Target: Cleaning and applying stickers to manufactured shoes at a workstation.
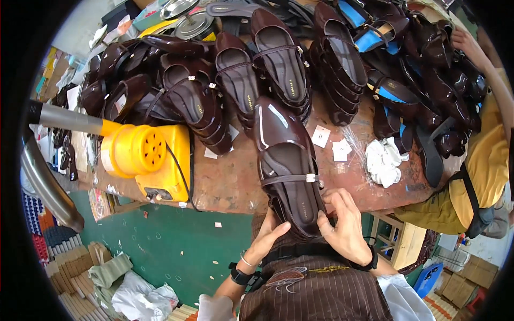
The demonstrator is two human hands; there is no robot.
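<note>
A glossy dark burgundy strap shoe (285, 131) with a pointed toe lies at the table's front edge, its heel toward me. Edges of more shoe upper show beneath its left side, so it seems to lie on top of another. My left hand (265, 235) grips the heel from the left, thumb up along its side and fingers hidden below. On the right of the heel, my right hand (342, 224) has its fingers bent and its thumb against the shoe's edge. Beyond stand stacks of matching shoes, among them a middle stack (281, 59) and a right stack (340, 59).
A yellow blower-like device (142, 150) with a grey pipe (69, 117) stands at left. White paper tags (321, 136) and a crumpled white wad (384, 162) lie on the worn table (230, 184). At right, a co-worker's arm (484, 64) reaches toward piled shoes. A wooden stool (409, 241) stands below.
</note>
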